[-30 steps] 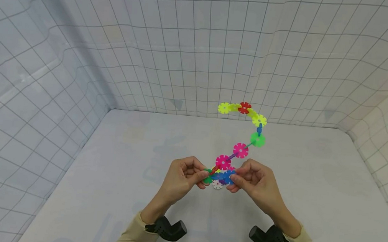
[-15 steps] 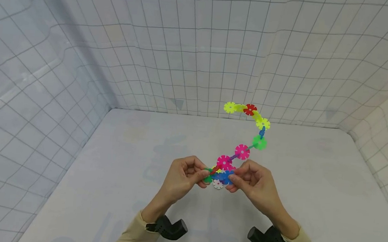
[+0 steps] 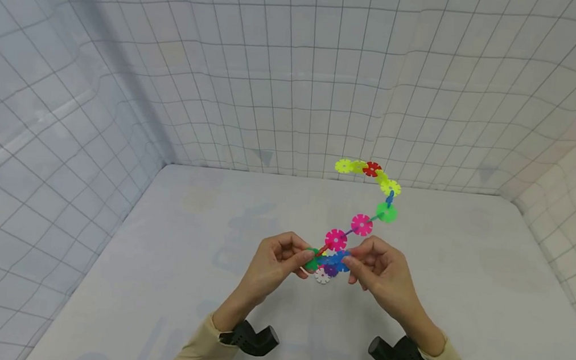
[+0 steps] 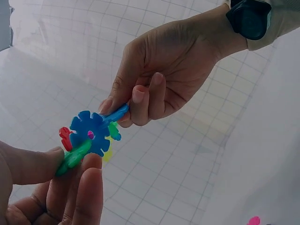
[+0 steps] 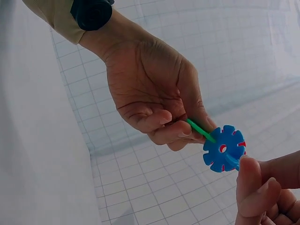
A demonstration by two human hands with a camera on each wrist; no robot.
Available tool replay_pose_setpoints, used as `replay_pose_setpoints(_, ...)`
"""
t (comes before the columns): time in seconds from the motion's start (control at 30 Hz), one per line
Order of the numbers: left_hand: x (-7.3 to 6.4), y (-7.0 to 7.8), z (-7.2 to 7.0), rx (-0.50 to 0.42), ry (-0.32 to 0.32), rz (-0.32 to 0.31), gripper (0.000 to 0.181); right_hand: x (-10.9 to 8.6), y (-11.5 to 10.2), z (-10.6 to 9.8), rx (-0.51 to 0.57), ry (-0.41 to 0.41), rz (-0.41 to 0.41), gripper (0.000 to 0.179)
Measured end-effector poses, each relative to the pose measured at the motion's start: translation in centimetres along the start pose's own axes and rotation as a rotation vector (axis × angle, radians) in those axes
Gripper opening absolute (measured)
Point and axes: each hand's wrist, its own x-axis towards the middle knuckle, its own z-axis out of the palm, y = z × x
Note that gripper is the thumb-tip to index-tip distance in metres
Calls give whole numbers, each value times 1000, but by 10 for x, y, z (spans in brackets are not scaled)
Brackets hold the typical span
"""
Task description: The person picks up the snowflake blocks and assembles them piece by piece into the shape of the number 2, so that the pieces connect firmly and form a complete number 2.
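Note:
Both hands work on a chain of slotted plastic snowflake discs. My left hand [image 3: 276,260] pinches a green disc [image 4: 75,157] between thumb and fingers. My right hand [image 3: 384,271] pinches a blue disc [image 4: 116,113] by its edge. Between them in the left wrist view, another blue disc [image 4: 82,127] is slotted to both. From the hands the chain runs away and to the right through pink discs [image 3: 362,219] and a light green disc [image 3: 387,212]. It then curls left past a red disc [image 3: 372,165] to a yellow end disc [image 3: 341,169]. A white disc [image 3: 321,279] shows below the hands.
A pale table [image 3: 203,212] lies beneath the hands. Grid-patterned white sheeting [image 3: 274,99] rises at the back and on both sides. Black wrist cameras [image 3: 257,340] sit on both wrists, over beige sleeves [image 3: 203,352].
The far end of the chain has swung slightly to the right. Both hands stay nearly in place, still gripping the discs, and a purple disc between them shows more.

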Motion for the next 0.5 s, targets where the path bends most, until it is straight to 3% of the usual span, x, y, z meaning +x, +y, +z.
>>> replay_pose_setpoints(0.17,0,-1,-3,45,3,-28,17,0,1,-1,-18,6,12,13)
replay_pose_setpoints(0.3,0,-3,-2,27,52,-35,23,1,2,-2,-26,13,1,14)
replay_pose_setpoints(0.5,0,-9,3,9,83,14,45,2,3,-4,8,32,-12,14)
